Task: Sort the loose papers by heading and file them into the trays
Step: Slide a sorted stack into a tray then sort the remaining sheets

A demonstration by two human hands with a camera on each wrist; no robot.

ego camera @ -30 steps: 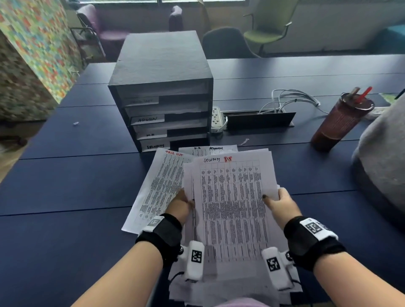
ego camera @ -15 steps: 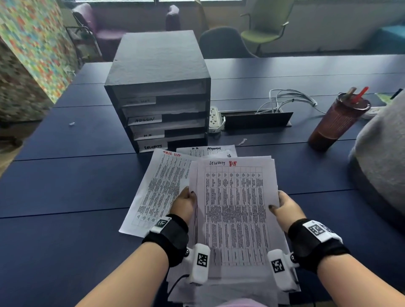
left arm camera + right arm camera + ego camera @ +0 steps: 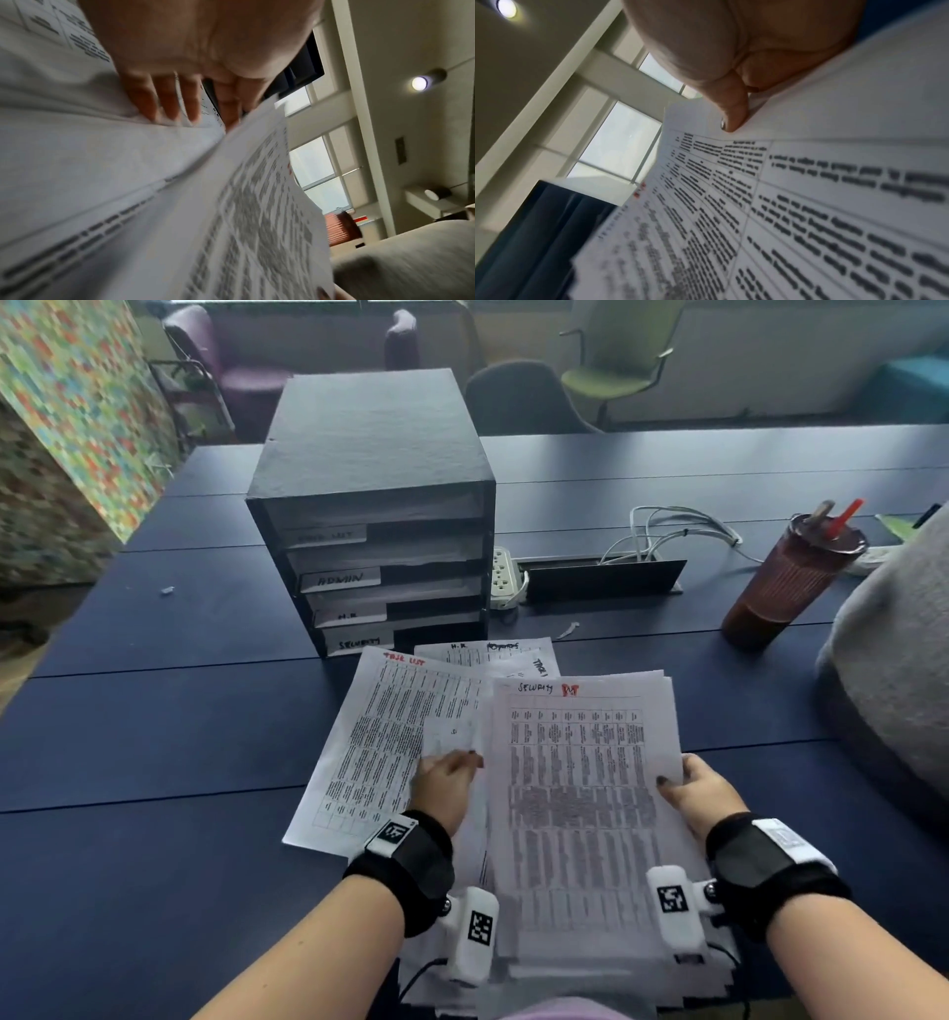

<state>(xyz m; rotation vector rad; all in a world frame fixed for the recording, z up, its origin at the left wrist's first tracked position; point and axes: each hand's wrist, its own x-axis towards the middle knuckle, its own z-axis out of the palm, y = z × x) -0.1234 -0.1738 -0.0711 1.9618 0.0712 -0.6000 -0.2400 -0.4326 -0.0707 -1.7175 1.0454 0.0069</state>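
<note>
A stack of papers (image 3: 580, 814) headed "Security" is held above the blue table (image 3: 154, 737), near its front edge, with the sorting judged to be only partly done. The right hand (image 3: 693, 793) is closed on the stack's right edge, the thumb (image 3: 731, 113) pressed on top and the fingers hidden beneath. The left hand (image 3: 447, 778) is laid at the stack's left edge with straight fingers (image 3: 164, 105) slid between sheets; whether anything is pinched there cannot be told. A sheet headed "Task list" (image 3: 380, 737) is left lying on the table to the left, and further sheets, one headed "H.R." (image 3: 482, 652), are spread behind the stack, so several headings remain unfiled. A black filing box (image 3: 369, 505) with four stacked trays is placed just beyond the papers. The lower three trays are labelled "Admin" (image 3: 341, 579), "H.R." (image 3: 349, 614) and "Security" (image 3: 359, 642); the top label is too blurred to read. Pale sheets appear to be lodged in the upper trays, while the bottom tray's contents cannot be made out. The held stack is judged to belong in the bottom tray.
</note>
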